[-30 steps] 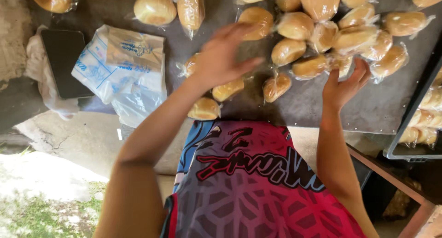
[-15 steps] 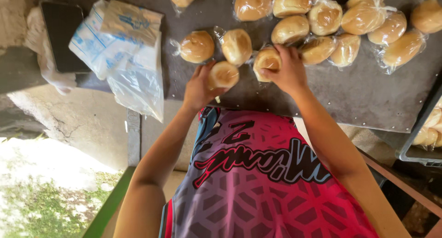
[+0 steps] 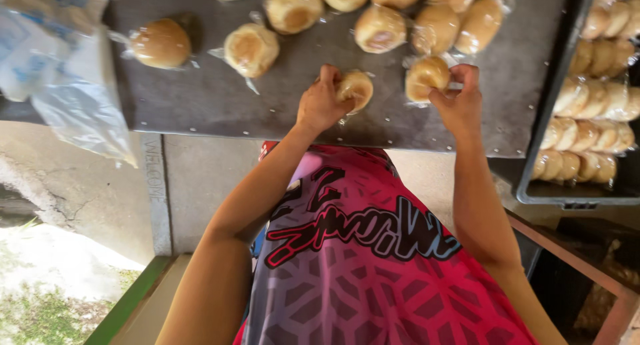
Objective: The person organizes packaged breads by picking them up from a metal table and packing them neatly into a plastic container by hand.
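My left hand (image 3: 320,104) grips a round bread bun in clear plastic wrap (image 3: 357,88) near the front edge of a dark grey table (image 3: 220,105). Close beside it, my right hand (image 3: 459,102) holds a second wrapped bun (image 3: 427,77). Both buns rest on or just above the tabletop. Several more wrapped buns lie further back, among them one (image 3: 251,49) to the left and one (image 3: 160,44) near the left edge.
A dark tray (image 3: 533,178) at the right holds rows of unwrapped buns (image 3: 587,135). A stack of clear plastic bags with blue print (image 3: 60,65) hangs over the table's left corner. Below are a concrete floor and a red-brown frame (image 3: 573,258).
Both hands came down from the spread of buns and each closed on a bun. The view shifted, so the table now sits higher and the tray of buns shows at the right.
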